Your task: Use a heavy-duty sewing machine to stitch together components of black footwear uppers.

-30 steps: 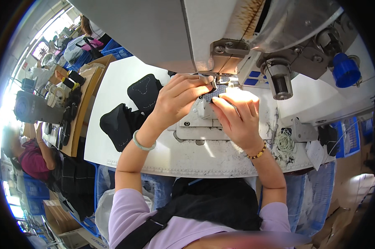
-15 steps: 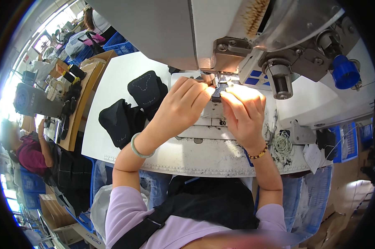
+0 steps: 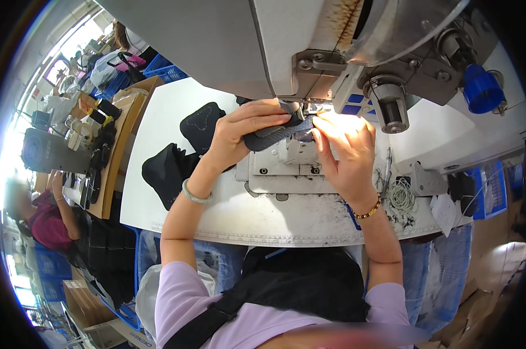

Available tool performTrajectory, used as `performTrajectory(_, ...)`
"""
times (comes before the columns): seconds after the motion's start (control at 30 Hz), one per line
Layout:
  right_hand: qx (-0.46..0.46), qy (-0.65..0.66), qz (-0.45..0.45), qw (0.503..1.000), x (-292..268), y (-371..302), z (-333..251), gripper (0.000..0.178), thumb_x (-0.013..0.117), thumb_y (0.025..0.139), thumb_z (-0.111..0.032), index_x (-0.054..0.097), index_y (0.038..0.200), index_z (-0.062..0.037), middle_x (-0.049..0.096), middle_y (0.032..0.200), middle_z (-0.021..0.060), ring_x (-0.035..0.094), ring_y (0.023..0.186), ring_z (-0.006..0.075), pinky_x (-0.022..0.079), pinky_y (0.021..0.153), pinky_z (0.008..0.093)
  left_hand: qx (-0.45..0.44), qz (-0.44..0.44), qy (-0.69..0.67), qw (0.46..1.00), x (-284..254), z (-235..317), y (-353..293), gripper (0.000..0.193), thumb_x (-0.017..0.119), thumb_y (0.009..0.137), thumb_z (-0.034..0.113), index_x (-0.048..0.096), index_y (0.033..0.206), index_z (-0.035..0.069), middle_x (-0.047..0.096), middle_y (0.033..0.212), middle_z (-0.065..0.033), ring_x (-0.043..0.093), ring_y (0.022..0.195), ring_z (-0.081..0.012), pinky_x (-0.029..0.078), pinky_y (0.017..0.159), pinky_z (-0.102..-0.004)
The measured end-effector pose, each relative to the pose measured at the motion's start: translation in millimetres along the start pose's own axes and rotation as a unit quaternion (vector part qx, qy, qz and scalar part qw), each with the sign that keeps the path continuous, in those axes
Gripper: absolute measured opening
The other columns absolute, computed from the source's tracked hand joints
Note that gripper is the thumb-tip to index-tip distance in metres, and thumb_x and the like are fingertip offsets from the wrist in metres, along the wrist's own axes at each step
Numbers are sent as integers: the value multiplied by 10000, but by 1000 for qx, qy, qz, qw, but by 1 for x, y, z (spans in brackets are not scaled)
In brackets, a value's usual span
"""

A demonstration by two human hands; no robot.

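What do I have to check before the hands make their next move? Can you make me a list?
1. Left hand holding the dark fabric piece: ok.
2. Right hand gripping it too: cannot tell; fingertips reach its right end, but glare blurs the grip.
3. Fingers clear of the sewing machine needle: cannot tell; I can't make out the needle.
4. Black pieces out of the way: ok, left of the machine.
5. Coiled cord away from the fabric: ok, to the right.
6. Table clean: not ok, dark specks near the cord.
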State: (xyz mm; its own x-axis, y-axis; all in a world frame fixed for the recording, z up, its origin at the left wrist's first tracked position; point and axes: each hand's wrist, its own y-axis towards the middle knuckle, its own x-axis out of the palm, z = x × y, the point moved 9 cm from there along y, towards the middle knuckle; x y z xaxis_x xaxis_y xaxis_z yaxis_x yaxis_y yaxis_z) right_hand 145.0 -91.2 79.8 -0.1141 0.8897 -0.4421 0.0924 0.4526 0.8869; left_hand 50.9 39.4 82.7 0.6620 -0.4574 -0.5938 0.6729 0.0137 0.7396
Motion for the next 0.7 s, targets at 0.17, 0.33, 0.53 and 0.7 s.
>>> performTrajectory(0.17,-55,25,61,996,-2,-19,1,300,717,746,-76,626,1032,-93,598,937,15,548,844,204,421,827,354,84,-41,111,989,8,40,4,495,632,594,-80,632,1081,10,654,1047,-116,635,1019,-289,553,793,-341)
performTrajectory(0.33,-129,69,59,988,0,-25,-32,401,735,687,-55,590,1058,-97,586,1058,17,571,976,187,442,854,327,86,-33,130,987,6,49,1,431,624,607,-29,630,1039,-22,647,1031,-149,650,960,-311,553,761,-347)
performTrajectory(0.53,-130,99,47,985,-6,-27,-26,382,732,688,-60,589,1042,-86,594,1062,30,586,970,207,457,850,346,50,-28,237,970,22,74,4,413,607,626,-42,595,1038,-74,611,1017,-180,644,892,-294,545,736,-343)
performTrajectory(0.7,-151,81,29,985,-17,-18,-17,337,710,700,-38,596,1017,-60,614,1015,39,616,908,215,475,786,331,33,21,326,945,36,81,6,410,593,659,-50,570,1066,-89,585,1043,-191,635,880,-273,538,717,-328)
